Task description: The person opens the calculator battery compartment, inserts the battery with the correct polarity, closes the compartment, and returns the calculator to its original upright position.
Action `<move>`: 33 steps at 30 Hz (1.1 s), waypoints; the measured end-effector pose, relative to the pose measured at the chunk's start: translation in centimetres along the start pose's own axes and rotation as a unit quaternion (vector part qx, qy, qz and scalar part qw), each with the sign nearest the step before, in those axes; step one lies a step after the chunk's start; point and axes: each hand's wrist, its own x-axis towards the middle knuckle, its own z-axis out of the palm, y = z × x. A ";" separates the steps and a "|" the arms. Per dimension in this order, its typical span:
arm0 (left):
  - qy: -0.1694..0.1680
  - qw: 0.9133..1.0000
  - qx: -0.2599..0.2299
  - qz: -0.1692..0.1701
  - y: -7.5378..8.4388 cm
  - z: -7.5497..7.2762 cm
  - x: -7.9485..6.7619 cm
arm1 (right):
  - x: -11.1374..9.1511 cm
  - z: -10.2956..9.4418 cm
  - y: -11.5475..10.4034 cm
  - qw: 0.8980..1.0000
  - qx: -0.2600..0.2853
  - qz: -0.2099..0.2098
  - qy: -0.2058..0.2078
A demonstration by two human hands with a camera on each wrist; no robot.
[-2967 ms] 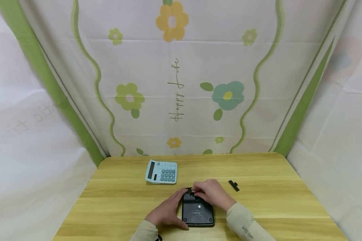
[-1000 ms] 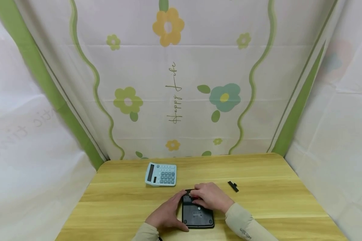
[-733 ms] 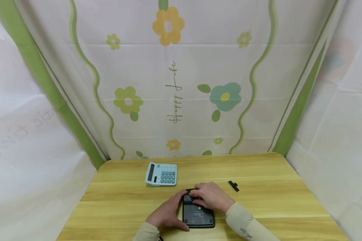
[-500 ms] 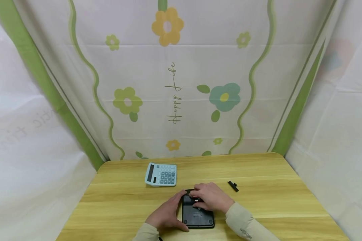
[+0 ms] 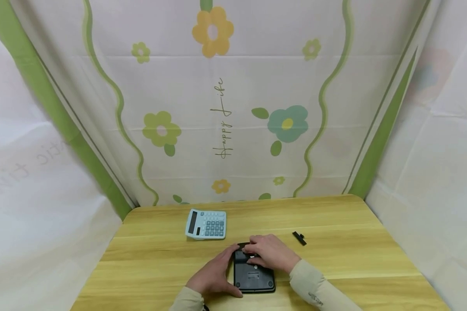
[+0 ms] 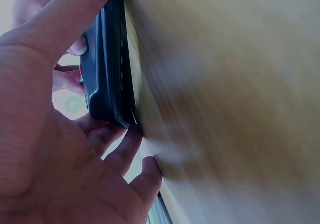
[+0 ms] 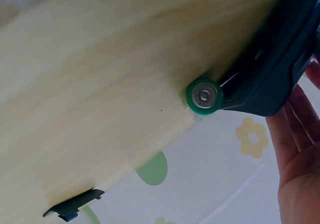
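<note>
A black calculator [image 5: 253, 278] lies face down on the table, rubber feet and label upward. My left hand [image 5: 215, 273] spans it from the left, thumb at the near end and fingers round the far end, as the left wrist view shows. My right hand [image 5: 273, 252] pinches a small red battery [image 6: 79, 73], mostly hidden by the fingers, at the battery slot near the calculator's far end. A green battery [image 7: 205, 95] shows its metal end close beside the calculator in the right wrist view. The black battery cover [image 5: 299, 238] lies off to the right.
A light blue calculator [image 5: 206, 224] rests face up farther back, left of centre. The wooden table [image 5: 148, 255] ends at a white flowered curtain [image 5: 241, 168], with more white cloth [image 5: 424, 207] hanging along both sides.
Since three seconds ago my right fingers have moved lower over the battery slot, covering more of the red battery. My left hand keeps its grip; the whole view has shifted slightly.
</note>
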 end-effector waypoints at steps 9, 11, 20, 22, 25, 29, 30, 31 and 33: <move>0.002 1.000 -0.003 0.008 0.1 -0.2 -0.1 | -0.1 0.0 0.1 1.000 0.006 0.005 -0.004; 0.000 1.000 -0.002 0.011 0.1 -0.2 -0.1 | -0.1 0.0 0.2 1.000 0.010 0.012 -0.010; -0.002 1.000 0.000 0.007 0.1 -0.1 -0.1 | -0.2 -0.1 0.0 1.000 0.011 0.015 -0.013; 0.000 1.000 0.000 0.011 0.1 -0.1 -0.1 | -0.2 -0.2 -0.1 1.000 0.008 0.009 -0.011; 0.003 1.000 -0.002 0.015 0.1 0.0 -0.2 | -0.4 -0.1 -0.1 1.000 -0.004 -0.002 -0.003; 0.004 1.000 -0.005 0.014 0.0 0.1 -0.2 | -0.6 0.0 -0.1 1.000 -0.008 -0.006 0.002; 0.004 1.000 -0.005 0.013 0.0 0.1 -0.2 | -0.6 0.0 -0.2 1.000 -0.007 -0.005 0.001; 0.005 1.000 -0.006 0.015 0.0 0.1 -0.2 | -0.6 0.0 -0.2 1.000 -0.007 -0.005 0.000; 0.005 1.000 -0.008 0.017 -0.1 0.2 -0.2 | -0.7 0.0 -0.2 1.000 -0.008 -0.004 -0.004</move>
